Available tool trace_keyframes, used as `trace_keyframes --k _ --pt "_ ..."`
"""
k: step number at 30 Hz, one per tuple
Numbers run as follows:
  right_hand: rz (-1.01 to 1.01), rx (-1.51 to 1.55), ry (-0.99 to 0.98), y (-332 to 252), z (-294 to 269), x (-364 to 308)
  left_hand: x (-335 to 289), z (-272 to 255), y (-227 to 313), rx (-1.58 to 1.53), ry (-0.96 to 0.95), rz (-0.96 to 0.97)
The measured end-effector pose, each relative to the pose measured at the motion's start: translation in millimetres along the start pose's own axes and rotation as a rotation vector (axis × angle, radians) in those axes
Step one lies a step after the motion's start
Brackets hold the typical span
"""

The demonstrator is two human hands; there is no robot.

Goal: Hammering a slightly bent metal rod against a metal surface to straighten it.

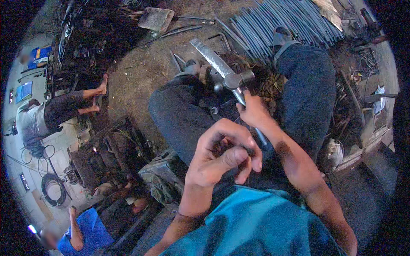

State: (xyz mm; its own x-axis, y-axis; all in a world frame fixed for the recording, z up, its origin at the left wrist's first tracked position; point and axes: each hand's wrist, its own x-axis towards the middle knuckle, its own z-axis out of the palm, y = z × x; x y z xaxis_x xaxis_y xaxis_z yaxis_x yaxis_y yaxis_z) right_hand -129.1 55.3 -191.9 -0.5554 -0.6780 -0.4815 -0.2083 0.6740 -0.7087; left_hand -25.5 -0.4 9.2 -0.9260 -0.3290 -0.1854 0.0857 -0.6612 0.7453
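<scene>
My right hand [254, 112] is wrapped round the handle of a ball-peen hammer [239, 80], between my knees. The handle's pale lower end sticks out below the fist. Beyond the hammer head a long, flat, shiny metal bar [213, 59] slants up to the left; the hammer head covers its near end. Dark metal, its shape partly hidden, lies under the bar. My left hand [224, 153] is raised nearer to me, its fingers curled in and the thumb folded against them. Whatever it holds, if anything, is hidden in the fingers.
Many thin metal rods [277, 30] lie on the floor ahead. A flat plate-like piece [156, 20] rests at the far left. A dark wrench [215, 110] shows between my legs. Two other people sit at the left, one in a white shirt [33, 121], one in blue [87, 232].
</scene>
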Motion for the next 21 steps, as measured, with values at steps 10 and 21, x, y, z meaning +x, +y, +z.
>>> trace_keyframes --k 10,21 --pt "-0.026 -0.007 0.023 2 1 1 7 -3 -4 0.12 0.053 0.08" --pt "-0.012 0.081 -0.023 -6 -8 -2 13 -7 -6 0.107 0.067 0.07"
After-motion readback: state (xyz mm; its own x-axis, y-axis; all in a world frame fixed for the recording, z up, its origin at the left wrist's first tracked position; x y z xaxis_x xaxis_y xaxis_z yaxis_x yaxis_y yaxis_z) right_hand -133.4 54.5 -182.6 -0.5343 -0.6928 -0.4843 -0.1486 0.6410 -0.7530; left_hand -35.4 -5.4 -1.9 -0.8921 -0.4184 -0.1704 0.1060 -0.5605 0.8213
